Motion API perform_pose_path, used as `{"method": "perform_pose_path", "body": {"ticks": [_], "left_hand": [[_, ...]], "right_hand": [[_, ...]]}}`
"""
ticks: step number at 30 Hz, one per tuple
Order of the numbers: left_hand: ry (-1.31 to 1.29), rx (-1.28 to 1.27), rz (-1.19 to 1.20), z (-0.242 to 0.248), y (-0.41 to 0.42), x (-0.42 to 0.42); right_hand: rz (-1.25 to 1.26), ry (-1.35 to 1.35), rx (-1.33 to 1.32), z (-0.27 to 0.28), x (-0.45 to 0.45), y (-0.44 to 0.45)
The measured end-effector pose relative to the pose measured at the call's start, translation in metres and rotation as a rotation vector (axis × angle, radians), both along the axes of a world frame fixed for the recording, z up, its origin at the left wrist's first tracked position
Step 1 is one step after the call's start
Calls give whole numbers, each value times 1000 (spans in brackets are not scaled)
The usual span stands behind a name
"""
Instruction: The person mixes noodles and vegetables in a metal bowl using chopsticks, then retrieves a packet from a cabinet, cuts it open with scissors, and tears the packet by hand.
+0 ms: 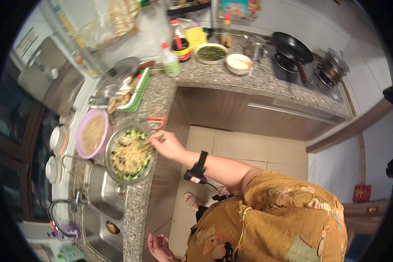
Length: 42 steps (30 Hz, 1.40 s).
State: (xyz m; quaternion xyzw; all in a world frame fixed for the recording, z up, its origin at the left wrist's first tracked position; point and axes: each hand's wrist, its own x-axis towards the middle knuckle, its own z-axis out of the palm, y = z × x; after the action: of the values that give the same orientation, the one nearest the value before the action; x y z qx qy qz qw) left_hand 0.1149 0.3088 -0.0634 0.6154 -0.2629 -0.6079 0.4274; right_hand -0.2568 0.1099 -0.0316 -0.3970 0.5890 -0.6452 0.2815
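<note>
Chopsticks (146,146) are held in my right hand (167,144), their tips reaching into a large steel bowl (108,160). Pale shredded strips (131,154) fill the bowl's middle, ringed by chopped green vegetable (136,133). The bowl stands on the granite counter beside the sink, partly over its rim. Below, my left hand (159,247) hangs in front of the counter edge, empty, with its fingers apart and slightly curled. Red-handled scissors (156,120) lie just past the bowl, near my right hand.
A pink basin (79,137) of cloudy liquid adjoins the bowl. The double sink (100,186) lies closer to my left hand. Farther along are a green-edged tray (139,95), bottles (170,62), a dish of greens (211,53), a white bowl (238,70) and a wok (291,46) on the stove.
</note>
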Motion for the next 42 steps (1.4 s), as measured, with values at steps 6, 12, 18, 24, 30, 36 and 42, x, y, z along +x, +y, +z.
{"method": "perform_pose_path", "body": {"ticks": [6,12,18,24,30,36,42], "left_hand": [[-124,17,-30,50,12,-51],[-213,32,-57,62,-7,-48],[-188,39,-122,45,-35,-30],[-41,-74,-386,4,-48,-7],[-185,42,-452,12,-69,-79],[-282,9,-528,-1,-88,-213],[-317,16,-669,-16,-66,-377]], "right_hand": [[261,456,-263,39,-23,36],[596,952,-177,-32,-2,1],[395,1147,-324,-33,-18,20],[29,851,143,-53,-102,166],[-522,733,660,-105,-229,378],[-834,625,889,-93,-306,484],[-904,681,770,-84,-447,528]]}}
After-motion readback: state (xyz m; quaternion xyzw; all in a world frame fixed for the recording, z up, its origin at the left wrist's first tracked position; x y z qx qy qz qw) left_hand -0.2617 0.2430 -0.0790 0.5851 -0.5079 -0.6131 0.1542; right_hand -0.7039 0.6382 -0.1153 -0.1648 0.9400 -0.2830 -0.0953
